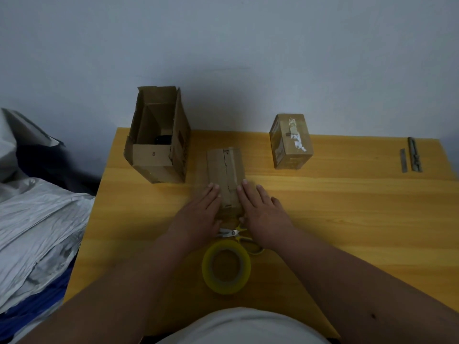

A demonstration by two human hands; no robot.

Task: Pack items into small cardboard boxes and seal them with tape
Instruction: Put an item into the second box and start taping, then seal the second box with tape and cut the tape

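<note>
Head view looks down on a yellow wooden surface [323, 207]; a small closed cardboard box [224, 170] lies at its middle, a tape strip running along its top seam; the left hand [198, 214] and the right hand [263, 209] press flat on the box's near end, one each side of the seam, fingers straight and released, grasping nothing; yellow-handled scissors [236, 233] lie just behind the hands; a roll of clear yellowish tape [226, 266] lies nearer the person; a taller open box [159, 137] stands at far left with something dark inside; a sealed box [290, 142] stands at far right; two metal strips [411, 156] lie near the right edge.
</note>
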